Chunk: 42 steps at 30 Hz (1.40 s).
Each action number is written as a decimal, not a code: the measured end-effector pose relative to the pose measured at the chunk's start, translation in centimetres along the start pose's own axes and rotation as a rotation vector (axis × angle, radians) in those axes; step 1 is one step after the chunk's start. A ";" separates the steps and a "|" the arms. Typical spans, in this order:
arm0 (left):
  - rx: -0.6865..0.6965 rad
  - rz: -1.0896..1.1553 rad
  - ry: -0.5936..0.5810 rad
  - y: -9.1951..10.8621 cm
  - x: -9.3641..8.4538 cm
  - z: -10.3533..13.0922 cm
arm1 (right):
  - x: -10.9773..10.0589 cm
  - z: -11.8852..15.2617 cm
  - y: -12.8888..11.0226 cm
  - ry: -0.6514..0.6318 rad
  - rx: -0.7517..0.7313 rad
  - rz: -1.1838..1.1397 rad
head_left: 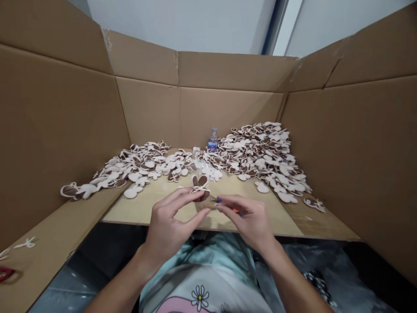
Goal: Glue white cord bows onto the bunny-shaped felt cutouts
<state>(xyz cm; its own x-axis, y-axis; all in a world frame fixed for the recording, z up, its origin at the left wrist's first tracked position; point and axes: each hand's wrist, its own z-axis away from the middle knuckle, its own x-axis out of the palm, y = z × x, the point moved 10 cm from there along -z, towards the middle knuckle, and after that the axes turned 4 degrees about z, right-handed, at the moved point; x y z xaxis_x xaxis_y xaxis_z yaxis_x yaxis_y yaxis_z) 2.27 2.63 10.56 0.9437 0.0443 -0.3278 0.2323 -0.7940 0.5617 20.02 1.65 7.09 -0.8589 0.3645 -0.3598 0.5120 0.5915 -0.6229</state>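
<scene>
My left hand [174,219] pinches a brown felt bunny-shaped piece [202,191] with a cream string bow between thumb and fingers, over the light wooden board. Close to its right side, my right hand [247,217] is closed on a small tool, of which a blue part [219,200] and an orange part [236,211] show. The tool's thin tip is near the lower right of the piece; whether they touch is too small to tell.
White and brown bunny pieces lie heaped at the left [143,163] and higher at the right [260,152]. A water bottle [213,141] stands between them. Cardboard walls [228,71] surround the board [241,187]. Loose bows [26,243] and a red object [5,273] lie far left.
</scene>
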 end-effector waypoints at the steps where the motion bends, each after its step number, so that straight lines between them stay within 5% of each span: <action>1: 0.012 -0.021 0.001 0.1 0.0 0.1 | -0.5 0.1 -0.3 0.040 0.000 -0.004; 8: 0.038 -0.051 -0.023 0.2 0.7 0.5 | -1.2 0.8 -3.2 0.067 -0.154 -0.072; 42: -0.014 0.108 0.050 0.5 0.5 1.5 | -0.3 2.6 -2.5 0.195 -0.028 -0.306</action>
<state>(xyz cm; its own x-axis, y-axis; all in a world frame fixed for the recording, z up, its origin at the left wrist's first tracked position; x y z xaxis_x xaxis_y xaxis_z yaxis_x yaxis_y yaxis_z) 2.54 1.39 9.49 0.9739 -0.0113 -0.2267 0.1311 -0.7874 0.6024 18.91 -1.79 6.97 -0.9550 0.2960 -0.0186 0.2339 0.7131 -0.6609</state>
